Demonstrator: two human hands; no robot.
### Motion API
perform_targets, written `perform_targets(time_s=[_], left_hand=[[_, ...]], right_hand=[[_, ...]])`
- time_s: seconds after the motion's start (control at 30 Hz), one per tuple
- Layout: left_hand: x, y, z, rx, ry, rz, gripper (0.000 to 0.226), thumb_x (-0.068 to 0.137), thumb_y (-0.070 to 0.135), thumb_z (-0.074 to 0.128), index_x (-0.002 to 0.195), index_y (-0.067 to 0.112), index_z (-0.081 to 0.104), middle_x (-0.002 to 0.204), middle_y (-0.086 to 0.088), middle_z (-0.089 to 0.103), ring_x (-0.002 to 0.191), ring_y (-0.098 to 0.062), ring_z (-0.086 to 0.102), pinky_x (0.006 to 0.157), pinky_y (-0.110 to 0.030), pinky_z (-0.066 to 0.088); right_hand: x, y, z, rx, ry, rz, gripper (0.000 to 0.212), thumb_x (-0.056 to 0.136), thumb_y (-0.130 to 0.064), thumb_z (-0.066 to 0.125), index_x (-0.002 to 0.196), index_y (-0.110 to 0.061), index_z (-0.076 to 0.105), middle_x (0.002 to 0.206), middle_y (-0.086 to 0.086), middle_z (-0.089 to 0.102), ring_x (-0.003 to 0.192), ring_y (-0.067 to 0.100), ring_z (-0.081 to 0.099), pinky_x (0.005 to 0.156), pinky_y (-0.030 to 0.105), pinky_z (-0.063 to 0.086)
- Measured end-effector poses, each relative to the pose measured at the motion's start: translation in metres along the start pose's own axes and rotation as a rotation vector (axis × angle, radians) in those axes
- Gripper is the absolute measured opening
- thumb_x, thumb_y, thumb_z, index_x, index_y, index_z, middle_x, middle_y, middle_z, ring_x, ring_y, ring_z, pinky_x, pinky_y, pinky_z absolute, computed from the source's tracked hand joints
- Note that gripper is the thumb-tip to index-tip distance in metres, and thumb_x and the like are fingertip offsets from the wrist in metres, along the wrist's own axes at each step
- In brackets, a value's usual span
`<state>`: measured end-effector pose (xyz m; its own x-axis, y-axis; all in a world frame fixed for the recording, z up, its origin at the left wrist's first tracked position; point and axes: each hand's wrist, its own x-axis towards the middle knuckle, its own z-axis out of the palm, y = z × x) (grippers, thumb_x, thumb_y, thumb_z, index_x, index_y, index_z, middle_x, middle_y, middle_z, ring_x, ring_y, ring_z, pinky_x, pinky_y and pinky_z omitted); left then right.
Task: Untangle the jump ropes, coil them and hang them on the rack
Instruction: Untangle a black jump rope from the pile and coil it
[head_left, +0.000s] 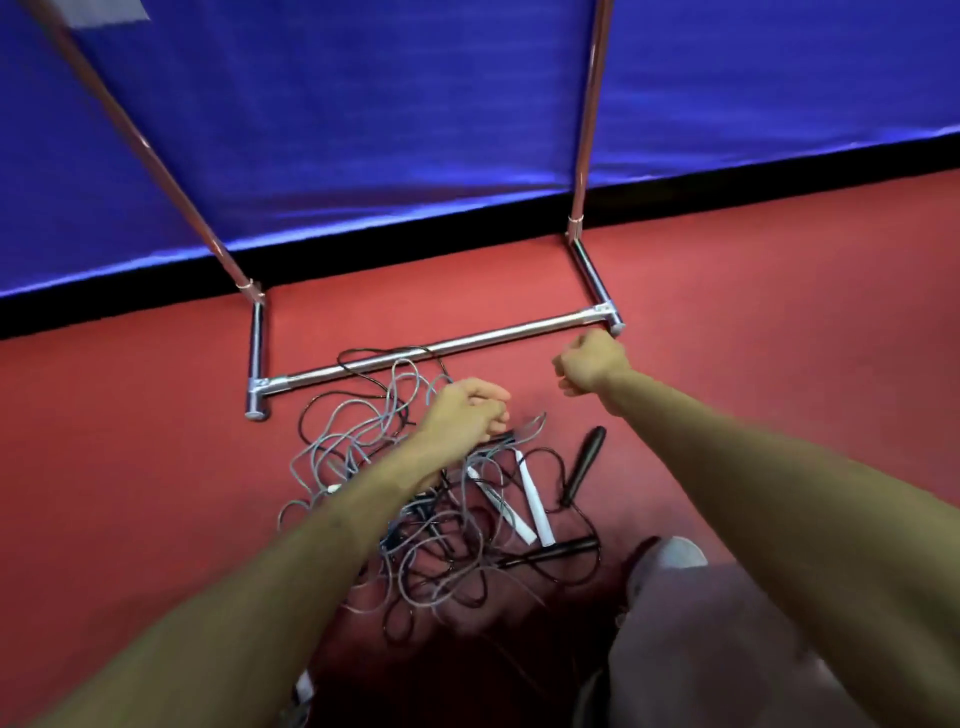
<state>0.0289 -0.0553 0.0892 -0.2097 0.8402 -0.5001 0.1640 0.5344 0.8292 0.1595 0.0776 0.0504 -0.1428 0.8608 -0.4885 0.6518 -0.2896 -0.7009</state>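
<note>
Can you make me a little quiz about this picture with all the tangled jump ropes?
1. True or false: the jump ropes already hang on the rack.
2. The handle lying at the pile's right edge is: A) black B) yellow C) green.
3. Fill in: the big pad behind the rack is ____ in colour.

Key: 1 false, they lie in a tangle on the red floor; 2 A; 3 blue.
</note>
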Motion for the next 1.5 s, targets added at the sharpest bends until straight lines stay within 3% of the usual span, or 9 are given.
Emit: perform_targets(time_s=[0.1, 0.2, 0.3, 0.43, 0.6, 0.83, 0.97, 1.17, 1.5], left_hand=[[0.029, -0.020, 0.022, -0.008, -0.040, -0.067, 0.018, 0.096, 0.001, 0.046, 0.099, 0.013, 0.060, 0.086, -0.003, 0.063, 0.077, -0.014, 0.062, 0.071, -0.020, 0.049], [0.051, -0.040, 0.039, -0.005, -0.059, -0.120, 0.020, 0.097, 0.002, 0.045, 0.108, 0.009, 0.060, 0.095, -0.008, 0.065, 0.088, -0.020, 0.065, 0.077, -0.023, 0.052], [0.063, -0.058, 0.049, -0.006, -0.056, -0.142, 0.022, 0.096, 0.002, 0.045, 0.110, 0.008, 0.061, 0.097, -0.012, 0.067, 0.086, -0.018, 0.067, 0.080, -0.028, 0.054], [0.065, -0.063, 0.050, -0.008, -0.052, -0.148, 0.023, 0.097, 0.001, 0.044, 0.111, 0.007, 0.062, 0.096, -0.014, 0.068, 0.081, -0.018, 0.066, 0.072, -0.025, 0.054], [0.051, -0.049, 0.029, -0.005, -0.039, -0.095, 0.024, 0.096, 0.000, 0.043, 0.101, 0.013, 0.062, 0.091, -0.009, 0.068, 0.080, -0.017, 0.067, 0.074, -0.026, 0.054], [-0.001, 0.009, -0.020, -0.070, 0.057, 0.111, 0.026, 0.095, -0.005, 0.042, 0.100, 0.012, 0.061, 0.089, -0.010, 0.068, 0.078, -0.015, 0.067, 0.069, -0.019, 0.053], [-0.048, 0.055, -0.053, -0.120, 0.180, 0.294, 0.026, 0.094, -0.007, 0.045, 0.111, 0.010, 0.054, 0.085, -0.005, 0.064, 0.066, -0.006, 0.067, 0.065, -0.019, 0.053], [-0.117, 0.092, -0.099, -0.192, 0.376, 0.458, 0.041, 0.094, 0.012, 0.061, 0.131, 0.015, 0.044, 0.098, -0.004, 0.062, 0.080, -0.025, 0.068, 0.068, -0.032, 0.056], [-0.152, 0.093, -0.148, -0.544, 0.635, 0.570, 0.012, 0.082, 0.010, 0.075, 0.079, 0.008, 0.064, 0.059, 0.000, 0.065, 0.050, -0.017, 0.063, 0.055, -0.023, 0.052]], right_hand=[[0.027, 0.054, 0.020, -0.020, 0.080, 0.187, 0.015, 0.085, -0.010, 0.054, 0.077, 0.000, 0.061, 0.086, 0.023, 0.068, 0.087, 0.037, 0.069, 0.079, 0.041, 0.057], [0.039, 0.103, 0.040, -0.031, 0.159, 0.359, 0.039, 0.088, -0.015, 0.057, 0.118, 0.009, 0.050, 0.119, 0.025, 0.059, 0.112, 0.038, 0.058, 0.092, 0.039, 0.049], [0.042, 0.140, 0.060, -0.044, 0.169, 0.509, 0.048, 0.088, -0.020, 0.061, 0.125, 0.002, 0.040, 0.127, 0.020, 0.054, 0.115, 0.036, 0.057, 0.090, 0.040, 0.048], [0.039, 0.157, 0.075, -0.213, -0.001, 0.488, 0.033, 0.087, -0.025, 0.062, 0.114, -0.006, 0.060, 0.115, 0.014, 0.064, 0.104, 0.030, 0.063, 0.072, 0.031, 0.048], [0.031, 0.129, 0.065, -0.227, 0.072, 0.422, 0.034, 0.085, -0.018, 0.056, 0.117, -0.006, 0.058, 0.119, 0.016, 0.060, 0.110, 0.034, 0.059, 0.094, 0.044, 0.049], [-0.009, 0.018, 0.009, 0.003, 0.223, -0.115, 0.020, 0.096, -0.015, 0.051, 0.113, -0.007, 0.051, 0.104, 0.011, 0.059, 0.101, 0.027, 0.053, 0.089, 0.034, 0.039], [-0.060, -0.054, -0.008, 0.100, 0.060, -0.448, 0.011, 0.093, -0.005, 0.053, 0.103, -0.009, 0.055, 0.076, 0.001, 0.052, 0.072, 0.018, 0.051, 0.071, 0.032, 0.047], [-0.151, -0.147, -0.022, 0.041, -0.217, -0.852, 0.017, 0.094, -0.001, 0.051, 0.105, -0.001, 0.065, 0.064, -0.003, 0.054, 0.051, 0.007, 0.050, 0.051, 0.017, 0.043], [-0.188, -0.179, 0.008, 0.083, -0.385, -0.872, 0.028, 0.096, -0.030, 0.054, 0.087, -0.006, 0.066, 0.068, -0.001, 0.066, 0.052, 0.013, 0.052, 0.055, 0.024, 0.043]])
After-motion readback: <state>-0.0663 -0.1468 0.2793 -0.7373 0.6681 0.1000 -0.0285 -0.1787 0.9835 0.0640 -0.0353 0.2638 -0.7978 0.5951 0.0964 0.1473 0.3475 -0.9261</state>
